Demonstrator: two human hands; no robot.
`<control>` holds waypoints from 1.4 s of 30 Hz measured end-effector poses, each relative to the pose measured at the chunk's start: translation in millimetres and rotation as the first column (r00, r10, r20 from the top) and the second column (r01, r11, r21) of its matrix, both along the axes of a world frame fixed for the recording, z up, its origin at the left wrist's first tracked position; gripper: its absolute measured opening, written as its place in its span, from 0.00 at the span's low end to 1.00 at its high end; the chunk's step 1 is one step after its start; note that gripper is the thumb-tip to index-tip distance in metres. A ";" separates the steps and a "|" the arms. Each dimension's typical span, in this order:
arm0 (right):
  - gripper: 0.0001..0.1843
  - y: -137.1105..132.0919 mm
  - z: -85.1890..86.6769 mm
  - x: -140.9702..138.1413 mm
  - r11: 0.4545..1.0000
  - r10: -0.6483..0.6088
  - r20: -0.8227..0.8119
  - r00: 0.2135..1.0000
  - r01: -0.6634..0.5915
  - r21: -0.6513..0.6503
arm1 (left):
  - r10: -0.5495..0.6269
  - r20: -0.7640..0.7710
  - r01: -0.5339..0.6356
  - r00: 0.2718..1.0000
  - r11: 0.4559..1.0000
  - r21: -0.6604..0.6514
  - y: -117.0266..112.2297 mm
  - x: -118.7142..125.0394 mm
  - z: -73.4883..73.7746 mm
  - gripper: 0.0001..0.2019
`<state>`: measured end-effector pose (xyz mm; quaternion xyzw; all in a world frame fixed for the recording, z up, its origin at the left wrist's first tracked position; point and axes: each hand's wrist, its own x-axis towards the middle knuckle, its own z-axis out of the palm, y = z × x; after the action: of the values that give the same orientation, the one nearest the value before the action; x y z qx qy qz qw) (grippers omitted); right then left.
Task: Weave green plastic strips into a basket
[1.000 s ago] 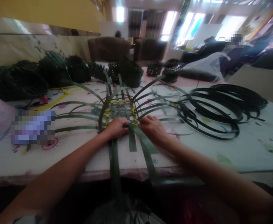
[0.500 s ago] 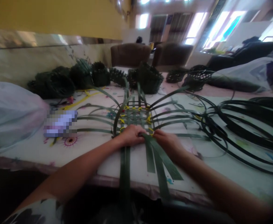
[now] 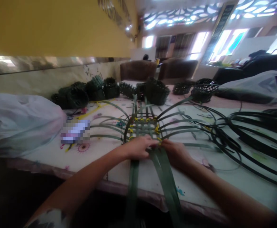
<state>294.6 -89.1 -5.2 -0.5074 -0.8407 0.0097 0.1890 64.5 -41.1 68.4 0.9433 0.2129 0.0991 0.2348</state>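
Observation:
A square woven base (image 3: 143, 128) of flat dark green strips lies on the table, with yellow ties (image 3: 156, 127) along its edges. Loose strip ends fan out from all its sides. My left hand (image 3: 139, 147) is closed at the near edge, gripping a green strip (image 3: 163, 167) among those that hang toward me. Beside it, at the near right corner, my right hand (image 3: 177, 153) is pinched closed next to a yellow tie; what its fingertips hold is hidden. The two hands nearly meet over the edge.
Several dark green woven baskets (image 3: 156, 91) stand along the back. Coils of green strip (image 3: 254, 139) lie on the right. White plastic bags sit at left (image 3: 27, 122) and far right (image 3: 264, 84). A pixelated object (image 3: 75, 130) lies left of the base, near a wall.
The view has tilted up, so everything sits lower and farther right. The near strips, spread apart before, now hang bunched together between my hands. Both hands stay at the near edge.

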 end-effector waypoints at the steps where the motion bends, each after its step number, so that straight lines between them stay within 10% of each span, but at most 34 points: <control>1: 0.13 -0.1 0.2 -0.5 1.000 0.002 -0.018 1.000 -0.002 -0.001 | -0.022 0.033 0.022 0.999 1.000 -0.004 -7.6 -10.5 13.4 0.22; 5: 0.15 -0.3 2.4 -3.3 1.000 0.015 -0.064 0.998 -0.016 -0.013 | 0.283 0.262 -0.315 0.923 0.945 0.090 -10.4 -59.3 45.4 0.14; 7: 0.14 0.1 3.0 -4.0 1.000 0.006 -0.054 0.999 -0.007 -0.020 | 0.569 0.303 -0.638 0.764 0.737 0.226 8.3 -77.6 38.5 0.16; 9: 0.13 0.7 3.0 -3.9 1.000 -0.008 -0.045 0.999 0.007 -0.023 | 0.672 0.129 -0.668 0.729 0.657 0.350 32.9 -88.0 19.7 0.13; 16: 0.14 -0.1 5.5 -4.8 0.999 -0.012 -0.087 0.996 0.008 -0.049 | 0.487 -0.157 -0.433 0.859 0.856 0.283 79.6 -89.9 -32.9 0.12; 24: 0.12 -0.2 6.0 -5.7 0.999 -0.014 -0.101 0.995 0.010 -0.043 | 0.500 -0.141 -0.432 0.855 0.835 0.342 65.3 -84.5 -54.0 0.19; 32: 0.10 -0.4 3.6 -5.0 0.999 -0.006 -0.087 0.996 0.003 -0.043 | 0.471 -0.081 -0.414 0.878 0.834 0.364 74.7 -80.6 -30.8 0.13; 37: 0.11 2.0 -2.2 -2.5 1.000 0.002 -0.096 0.995 -0.003 -0.014 | 0.572 -0.085 -0.470 0.815 0.741 0.479 90.9 -77.8 -9.8 0.19; 42: 0.10 1.4 -1.1 -2.9 1.000 0.014 -0.123 0.992 -0.015 -0.004 | 0.345 -0.416 -0.255 0.842 0.932 0.256 124.6 -84.2 8.2 0.27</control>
<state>291.7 -87.7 -6.3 -0.5001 -0.8311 0.0446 0.2390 -19.8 83.4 76.6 0.9128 0.3968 -0.0683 0.0685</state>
